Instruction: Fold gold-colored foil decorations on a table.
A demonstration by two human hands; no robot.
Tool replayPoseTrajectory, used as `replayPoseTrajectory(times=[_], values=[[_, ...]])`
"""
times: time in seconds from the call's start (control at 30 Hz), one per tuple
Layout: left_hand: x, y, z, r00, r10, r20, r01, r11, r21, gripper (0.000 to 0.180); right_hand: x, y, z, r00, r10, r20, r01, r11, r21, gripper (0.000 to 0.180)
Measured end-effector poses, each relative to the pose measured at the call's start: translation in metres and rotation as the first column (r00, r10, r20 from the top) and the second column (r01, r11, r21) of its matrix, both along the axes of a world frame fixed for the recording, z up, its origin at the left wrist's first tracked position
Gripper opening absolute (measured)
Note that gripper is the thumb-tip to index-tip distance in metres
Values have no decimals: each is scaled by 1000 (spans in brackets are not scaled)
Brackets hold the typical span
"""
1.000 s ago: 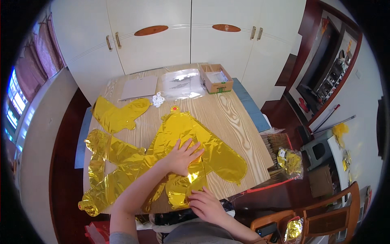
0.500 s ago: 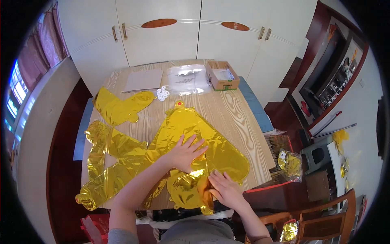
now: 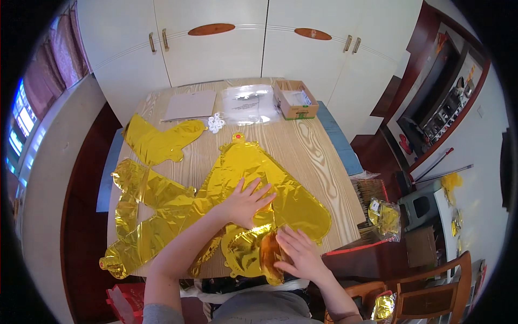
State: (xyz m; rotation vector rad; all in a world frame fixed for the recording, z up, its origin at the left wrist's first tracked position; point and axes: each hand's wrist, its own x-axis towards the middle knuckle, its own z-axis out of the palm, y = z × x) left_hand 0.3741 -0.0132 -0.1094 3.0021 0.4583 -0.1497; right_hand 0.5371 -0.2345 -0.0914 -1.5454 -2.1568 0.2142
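A large gold foil balloon, flat and uninflated, spreads over the wood-grain table. My left hand lies flat on its middle, fingers spread. Lower right, my right hand rests with outstretched fingers on the foil, beside a curled, reflective fold near the table's front edge. A second gold foil piece with a hole in it lies to the left, partly hidden by my left forearm. Behind it sits another flat gold foil piece.
Along the table's back are a grey board, a clear plastic bag, a small cardboard box and a white ribbon bundle. A wooden chair stands at the right, a red bag below left.
My right hand has shifted very slightly on the foil, and the fold beside it has bulged a little to the left. My left hand stays in place.
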Motion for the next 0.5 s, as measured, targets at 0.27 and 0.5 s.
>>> replayPoseTrajectory(times=[0.27,0.5], values=[[0,-1,-1,1000,12,-23,-11,1000,21,107,-12,-10,-8,994,76,72,-70,994,-84,65],[1,-3,5,999,16,-35,-16,1000,-3,104,-15,-9,-15,986,76,145,-64,994,-90,55]])
